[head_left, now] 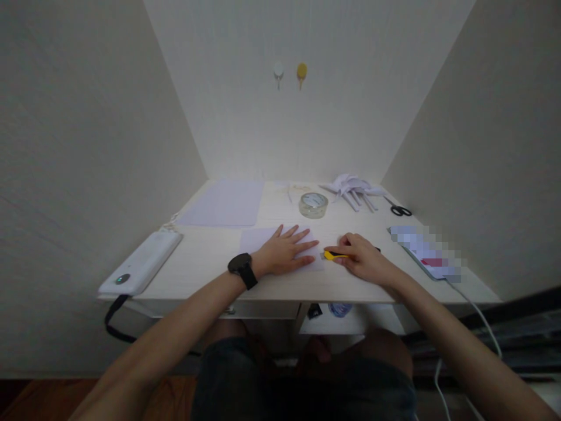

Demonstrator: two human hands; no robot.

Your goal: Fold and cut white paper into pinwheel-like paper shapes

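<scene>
My left hand (287, 251) lies flat with fingers spread on a sheet of white paper (256, 237), pressing it against the desk. A black watch (241, 266) is on that wrist. In my right hand (362, 257) is a yellow and black utility knife (335, 254), gripped between thumb and fingers. Its blade end points left, at the right edge of the paper; whether the blade touches the paper I cannot tell. Just beyond the hands stands a roll of clear tape (313, 204).
Folded paper pinwheels (353, 188) lie at the back right beside black-handled scissors (400, 210). More paper (223, 202) is at the back left. A white box-like device (140, 263) sits on the left edge, a phone-like slab (425, 251) with a cable on the right.
</scene>
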